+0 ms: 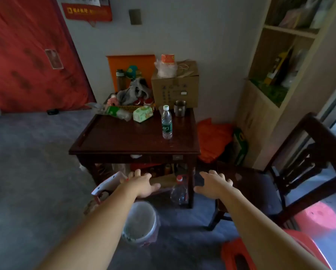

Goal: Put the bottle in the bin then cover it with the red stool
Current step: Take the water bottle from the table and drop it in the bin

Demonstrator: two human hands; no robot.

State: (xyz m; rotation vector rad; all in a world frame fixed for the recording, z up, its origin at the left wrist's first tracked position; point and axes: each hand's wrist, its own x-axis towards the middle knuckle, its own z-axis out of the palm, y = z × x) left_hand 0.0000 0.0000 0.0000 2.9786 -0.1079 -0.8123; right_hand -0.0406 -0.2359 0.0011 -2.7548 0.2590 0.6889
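A clear water bottle with a white cap and green label stands upright on the dark wooden table, towards its right side. A round bin with a pale liner sits on the floor in front of the table, below my left forearm. A red plastic stool shows at the bottom right, partly hidden by my right arm. My left hand and my right hand are stretched forward, fingers spread, holding nothing, below the table's front edge.
A dark wooden chair stands to the right, with another red stool beyond it. The back of the table holds a cardboard box, a metal cup, tissues and clutter. An empty red-capped bottle stands by the table leg.
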